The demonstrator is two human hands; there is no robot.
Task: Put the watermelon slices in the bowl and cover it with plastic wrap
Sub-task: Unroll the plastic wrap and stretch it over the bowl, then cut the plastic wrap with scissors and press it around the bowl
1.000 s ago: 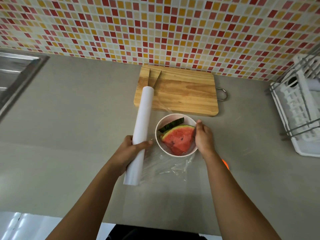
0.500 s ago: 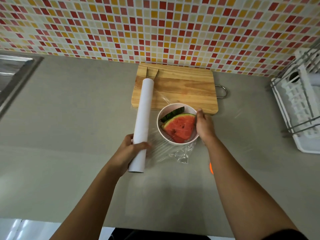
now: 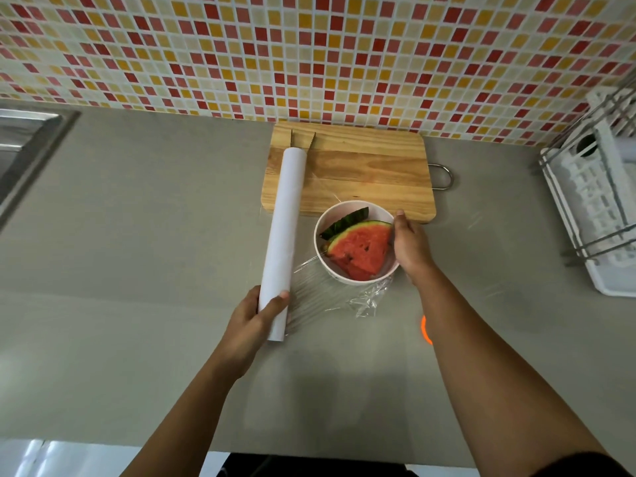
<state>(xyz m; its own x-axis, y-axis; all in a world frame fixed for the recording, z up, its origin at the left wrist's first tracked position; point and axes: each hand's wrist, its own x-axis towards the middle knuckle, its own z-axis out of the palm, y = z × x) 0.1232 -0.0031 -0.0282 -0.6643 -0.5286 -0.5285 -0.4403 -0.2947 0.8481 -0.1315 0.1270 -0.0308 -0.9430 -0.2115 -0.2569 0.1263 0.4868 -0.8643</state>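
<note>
A white bowl [image 3: 323, 228] stands on the grey counter just in front of the cutting board, holding red watermelon slices [image 3: 361, 247] with green rind. My right hand [image 3: 411, 247] presses against the bowl's right rim, over the clear film. My left hand [image 3: 256, 316] grips the near end of a long white plastic wrap roll [image 3: 284, 228] lying left of the bowl. A sheet of clear plastic wrap [image 3: 330, 297] stretches from the roll towards the bowl and crumples at the bowl's near side.
A wooden cutting board [image 3: 361, 170] with a metal loop handle lies behind the bowl against the tiled wall; two thin metal tips show past the roll's far end. A white dish rack [image 3: 599, 208] stands at right, a sink [image 3: 20, 146] at left. An orange spot [image 3: 425, 330] glows beside my right forearm.
The roll has shifted slightly left and away from the bowl, drawing out more film. My right hand stays on the bowl's right rim.
</note>
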